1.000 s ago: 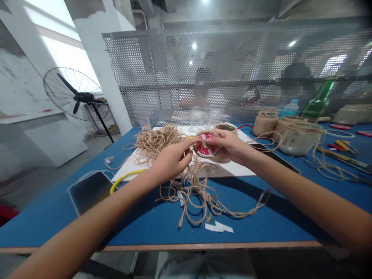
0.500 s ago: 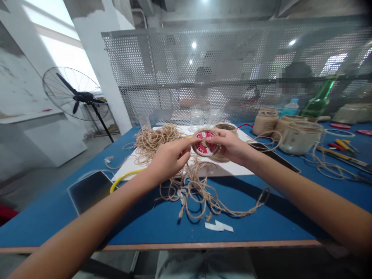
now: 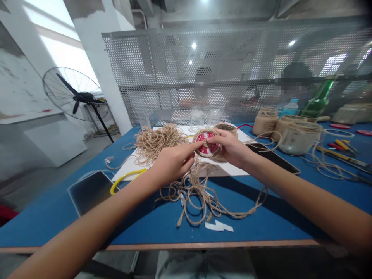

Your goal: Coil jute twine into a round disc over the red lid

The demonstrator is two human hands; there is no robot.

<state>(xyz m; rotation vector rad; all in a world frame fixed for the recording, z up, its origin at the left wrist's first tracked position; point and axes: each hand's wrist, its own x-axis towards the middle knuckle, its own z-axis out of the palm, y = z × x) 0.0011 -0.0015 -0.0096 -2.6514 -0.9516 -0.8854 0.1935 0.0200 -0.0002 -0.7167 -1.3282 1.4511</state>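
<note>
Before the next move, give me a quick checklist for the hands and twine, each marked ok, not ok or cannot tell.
1. Red lid held in right hand: ok.
2. Left hand has its index finger at the lid's face: ok.
3. Loose twine in front untangled: not ok, its loops overlap.
4. Twine on the lid firmly fixed: cannot tell.
5. Paper scraps off the table: not ok, they lie near the front edge.

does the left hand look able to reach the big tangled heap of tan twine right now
Probably yes: the big tangled heap of tan twine lies just beyond the left hand, with nothing seen blocking it, though that hand seems to touch the red, twine-edged round disc.
</note>
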